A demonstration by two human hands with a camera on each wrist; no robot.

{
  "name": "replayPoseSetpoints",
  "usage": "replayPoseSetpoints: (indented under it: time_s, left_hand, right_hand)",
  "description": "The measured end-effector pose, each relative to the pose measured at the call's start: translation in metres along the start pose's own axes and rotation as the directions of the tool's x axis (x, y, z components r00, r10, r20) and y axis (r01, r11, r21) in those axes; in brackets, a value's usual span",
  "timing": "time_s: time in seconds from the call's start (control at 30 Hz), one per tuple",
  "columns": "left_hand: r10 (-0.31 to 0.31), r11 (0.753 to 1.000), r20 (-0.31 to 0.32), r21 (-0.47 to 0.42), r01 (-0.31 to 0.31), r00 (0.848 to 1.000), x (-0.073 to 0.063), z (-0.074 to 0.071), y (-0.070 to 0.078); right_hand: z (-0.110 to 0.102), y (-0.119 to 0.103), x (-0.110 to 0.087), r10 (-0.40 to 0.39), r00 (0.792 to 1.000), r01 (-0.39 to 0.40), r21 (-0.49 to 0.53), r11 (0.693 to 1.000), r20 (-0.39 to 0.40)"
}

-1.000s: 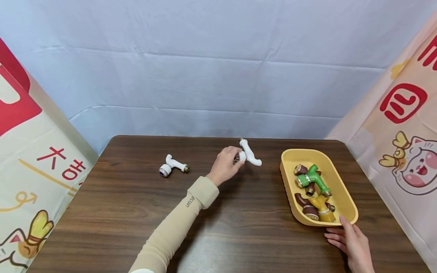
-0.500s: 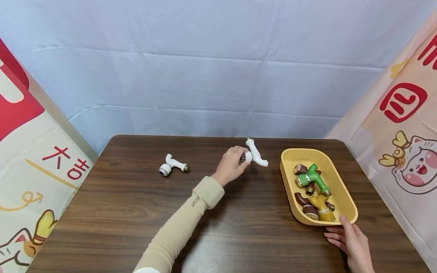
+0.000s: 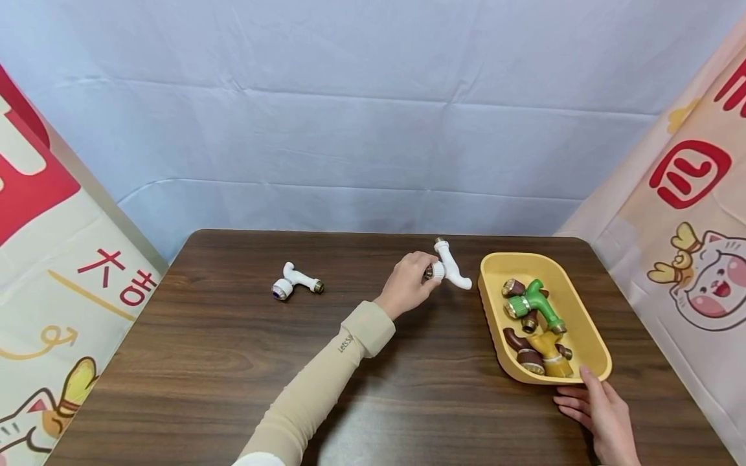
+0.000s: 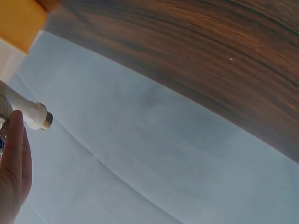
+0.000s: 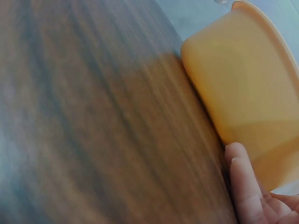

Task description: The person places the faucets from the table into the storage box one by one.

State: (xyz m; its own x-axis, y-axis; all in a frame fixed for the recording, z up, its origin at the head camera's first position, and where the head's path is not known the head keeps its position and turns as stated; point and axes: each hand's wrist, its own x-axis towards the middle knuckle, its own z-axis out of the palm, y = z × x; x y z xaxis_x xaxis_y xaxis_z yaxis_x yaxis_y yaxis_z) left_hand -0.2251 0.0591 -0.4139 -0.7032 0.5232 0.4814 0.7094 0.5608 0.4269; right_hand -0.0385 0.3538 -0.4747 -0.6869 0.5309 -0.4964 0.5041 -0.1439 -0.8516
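Observation:
My left hand (image 3: 410,285) pinches the white knob of a white faucet (image 3: 454,268) between thumb and fingers, above the back of the table. The faucet's brass-threaded end points away and its curved spout points right. In the left wrist view, the faucet (image 4: 29,111) shows partly beside the fingers (image 4: 14,144). My right hand (image 3: 606,414) grips the near rim of a yellow plastic basin (image 3: 574,285), thumb over the edge and fingers against the outer wall. Inside lie a green faucet (image 3: 539,307), a yellow faucet (image 3: 553,362) and several brown ones (image 3: 528,360).
A second white faucet (image 3: 297,280) lies on the left part of the dark wooden table (image 3: 245,362). Pale cloth (image 3: 350,129) hangs behind the table's back edge. Printed cloths (image 3: 708,259) flank both sides.
My left hand has moved right, carrying the white faucet closer to the basin. My right hand and the basin stay where they were.

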Motion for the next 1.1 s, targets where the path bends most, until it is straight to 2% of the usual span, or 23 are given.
replayPoseSetpoints:
  time_s: [0.3,0.53,1.1]
  left_hand:
    - [0.005,1.0,0.038,-0.007,-0.004,0.999,0.006,0.003,0.01]
    - [0.041,0.999,0.043,0.0,-0.041,0.998,0.013,0.008,0.017]
    - [0.06,0.998,0.166,0.016,-0.064,0.984,0.028,0.026,0.039]
  right_hand:
    - [0.0,0.0,0.0,-0.001,1.0,0.001,0.003,1.0,0.002]
    - [0.001,0.001,0.0,-0.004,1.0,0.004,0.01,1.0,0.002]
    - [-0.001,0.0,-0.001,0.002,1.0,-0.002,0.024,1.0,0.01]
